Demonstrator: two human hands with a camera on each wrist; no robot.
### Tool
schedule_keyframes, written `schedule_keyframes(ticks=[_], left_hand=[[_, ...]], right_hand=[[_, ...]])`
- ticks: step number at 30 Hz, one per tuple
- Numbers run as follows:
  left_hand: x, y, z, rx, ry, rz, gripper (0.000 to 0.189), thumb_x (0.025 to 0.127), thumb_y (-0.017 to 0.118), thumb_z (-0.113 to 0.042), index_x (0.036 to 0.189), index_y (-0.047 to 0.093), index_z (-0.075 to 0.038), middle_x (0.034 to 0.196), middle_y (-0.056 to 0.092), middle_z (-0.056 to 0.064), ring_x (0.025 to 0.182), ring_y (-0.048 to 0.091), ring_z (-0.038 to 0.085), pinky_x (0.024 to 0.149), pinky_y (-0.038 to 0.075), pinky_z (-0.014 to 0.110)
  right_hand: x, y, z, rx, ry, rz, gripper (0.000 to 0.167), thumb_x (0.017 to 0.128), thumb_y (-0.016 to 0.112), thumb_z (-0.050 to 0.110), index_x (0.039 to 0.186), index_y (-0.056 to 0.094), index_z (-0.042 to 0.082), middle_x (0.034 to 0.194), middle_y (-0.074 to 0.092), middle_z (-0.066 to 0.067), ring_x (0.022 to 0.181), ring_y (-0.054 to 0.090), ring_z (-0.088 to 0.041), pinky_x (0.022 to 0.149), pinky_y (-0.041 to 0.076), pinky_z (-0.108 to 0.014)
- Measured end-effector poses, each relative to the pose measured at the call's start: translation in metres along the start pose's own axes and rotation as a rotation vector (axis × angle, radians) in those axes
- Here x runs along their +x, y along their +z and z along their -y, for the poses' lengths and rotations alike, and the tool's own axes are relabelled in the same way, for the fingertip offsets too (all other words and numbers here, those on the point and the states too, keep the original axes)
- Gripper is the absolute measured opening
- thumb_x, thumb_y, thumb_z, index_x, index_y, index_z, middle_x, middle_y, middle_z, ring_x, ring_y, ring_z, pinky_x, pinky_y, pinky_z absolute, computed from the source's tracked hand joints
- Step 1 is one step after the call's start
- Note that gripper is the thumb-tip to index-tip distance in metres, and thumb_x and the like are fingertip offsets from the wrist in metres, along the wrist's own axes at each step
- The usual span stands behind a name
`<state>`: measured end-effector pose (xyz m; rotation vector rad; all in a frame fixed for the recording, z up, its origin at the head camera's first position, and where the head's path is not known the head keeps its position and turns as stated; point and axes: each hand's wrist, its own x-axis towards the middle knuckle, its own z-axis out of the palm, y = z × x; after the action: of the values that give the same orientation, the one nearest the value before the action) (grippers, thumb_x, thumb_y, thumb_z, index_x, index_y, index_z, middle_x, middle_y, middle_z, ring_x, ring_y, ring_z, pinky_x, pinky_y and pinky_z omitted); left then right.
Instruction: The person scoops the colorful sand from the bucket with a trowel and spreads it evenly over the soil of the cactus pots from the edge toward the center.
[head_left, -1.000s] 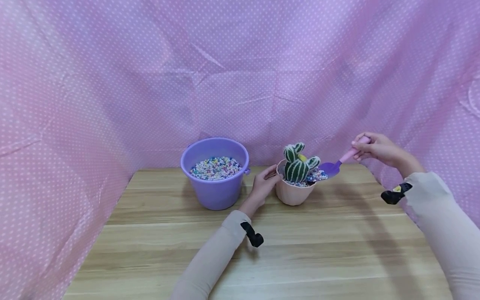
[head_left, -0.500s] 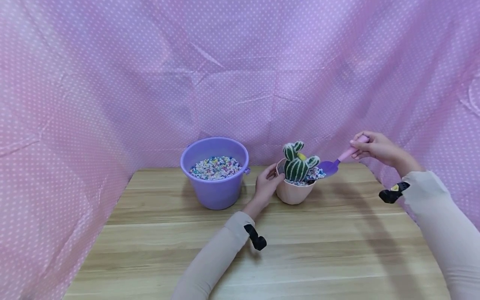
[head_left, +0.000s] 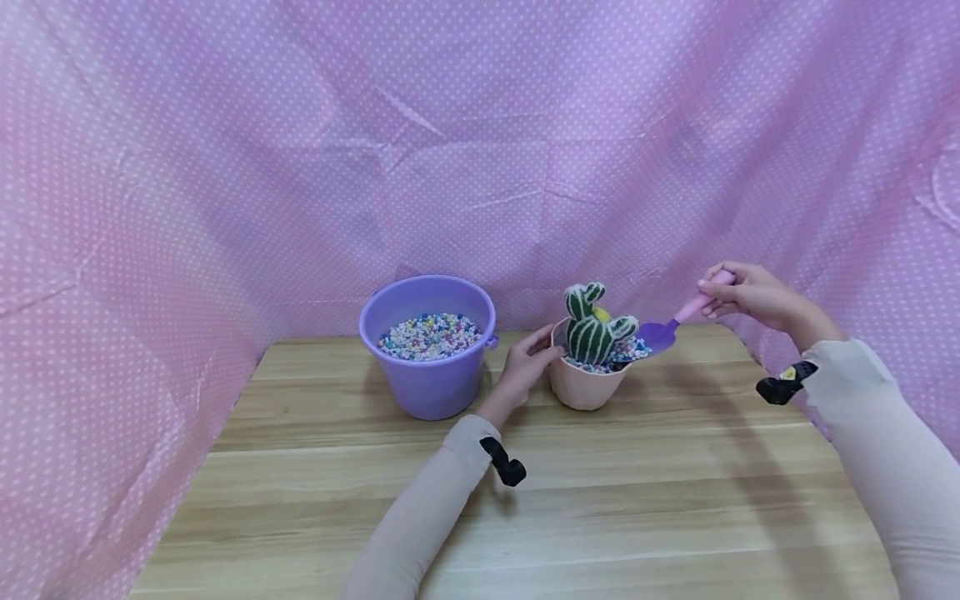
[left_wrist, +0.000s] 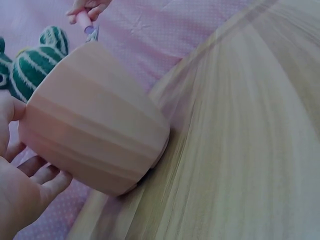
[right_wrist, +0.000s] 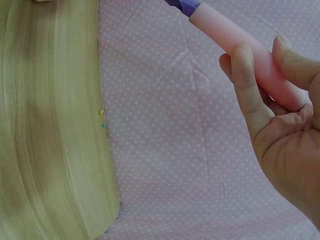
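Observation:
A cream-pink flowerpot [head_left: 587, 388] stands on the wooden table, with a green-and-white striped cactus [head_left: 591, 337] and multicoloured pebbles inside. At its left side my left hand [head_left: 523, 371] holds the pot, thumb on the rim and fingers along the outer wall, as the left wrist view shows. My right hand [head_left: 753, 292] grips the pink handle [right_wrist: 250, 55] of a small purple shovel [head_left: 658, 335]. The shovel slopes down to the left, its blade at the pot's right rim with pebbles [head_left: 632, 348] at its tip. In the right wrist view most of the blade is out of frame.
A purple bucket [head_left: 431, 392], partly filled with multicoloured pebbles [head_left: 431, 337], stands left of the pot. Pink dotted cloth [head_left: 480, 167] hangs behind and beside the table [head_left: 600, 517]. Two small beads [right_wrist: 102, 119] lie at the table's edge in the right wrist view.
The shovel and right hand have shifted very slightly left. My left wrist moved a little right, then back, while the hand stayed on the pot.

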<state>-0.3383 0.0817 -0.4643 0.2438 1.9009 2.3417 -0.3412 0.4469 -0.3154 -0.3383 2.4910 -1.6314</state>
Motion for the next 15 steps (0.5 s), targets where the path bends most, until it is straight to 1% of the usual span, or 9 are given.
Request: schedule_keyframes(ticks=[2,7,10,12,15], left_hand=[[0.002,-0.002,0.0,-0.006,-0.007,0.006,0.054,0.091,0.072,-0.009,0.144,0.059,-0.013,0.142,0.063,0.01,0.13,0.06,0.021,0.102,0.056,0.029],[0.004,-0.005,0.001,-0.004,-0.008,-0.004,0.048,0.092,0.073,-0.016,0.14,0.064,-0.016,0.139,0.065,0.009,0.121,0.063,0.017,0.1,0.058,0.032],[0.003,-0.005,0.003,0.01,0.005,-0.055,0.043,0.093,0.074,-0.023,0.135,0.067,-0.013,0.135,0.068,0.009,0.112,0.065,0.013,0.098,0.059,0.034],[-0.001,-0.001,0.003,0.02,0.02,-0.109,0.042,0.093,0.075,-0.025,0.132,0.069,-0.011,0.131,0.07,0.01,0.11,0.066,0.014,0.097,0.059,0.033],[-0.008,0.008,0.002,0.02,0.032,-0.162,0.044,0.091,0.075,-0.023,0.131,0.068,-0.007,0.129,0.07,0.012,0.117,0.065,0.019,0.1,0.057,0.032]], right_hand=[[0.0,0.001,0.001,-0.021,0.01,-0.008,0.009,0.106,0.054,0.01,0.105,0.059,0.017,0.081,0.075,0.003,0.075,0.073,-0.012,0.074,0.065,-0.031],[0.001,0.003,0.004,-0.017,0.017,0.008,0.008,0.106,0.053,0.01,0.106,0.059,0.016,0.082,0.075,0.002,0.076,0.074,-0.012,0.073,0.064,-0.03],[0.002,0.005,0.005,0.009,0.006,0.022,0.01,0.105,0.053,0.007,0.105,0.058,0.015,0.081,0.076,-0.001,0.075,0.074,-0.014,0.071,0.064,-0.029],[0.002,0.006,0.005,0.024,0.002,0.034,0.009,0.105,0.052,0.006,0.105,0.058,0.013,0.081,0.076,-0.002,0.075,0.074,-0.015,0.071,0.064,-0.028],[0.001,0.007,0.006,0.011,0.014,0.033,0.008,0.106,0.053,0.009,0.106,0.058,0.015,0.082,0.075,-0.001,0.076,0.074,-0.015,0.073,0.064,-0.028]])
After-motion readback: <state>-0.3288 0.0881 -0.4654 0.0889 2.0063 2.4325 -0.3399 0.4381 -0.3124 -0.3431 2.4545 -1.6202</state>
